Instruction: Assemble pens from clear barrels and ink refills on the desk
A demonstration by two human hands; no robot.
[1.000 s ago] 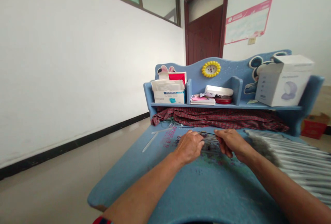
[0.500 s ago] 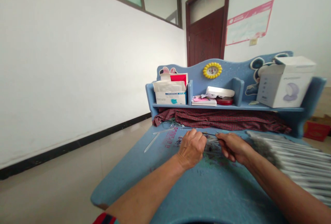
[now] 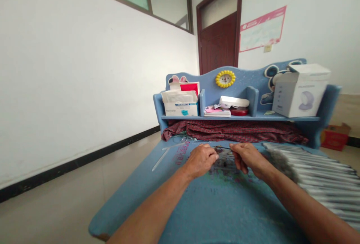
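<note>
My left hand is closed above the blue table, its fingertips at one end of a short translucent strip. To the right, my right hand is closed, thumb and forefinger pinching the end of a thin dark rod. The rod runs toward my left hand, and I cannot tell whether it touches it. Beside my right forearm lies a pile of thin rods in pale wrapping, with a grey fuzzy mass at its near left end. Clear narrow strips lie on the table's left side.
A blue shelf at the back holds a mask box, papers, a red round tin and a white carton. Below it is bunched checked cloth. The blue table has a rounded left edge.
My left hand has loosened from a tight fist to a flatter grip, and the translucent strip now shows between the hands. My right hand keeps its pinch. The whole view has shifted slightly.
</note>
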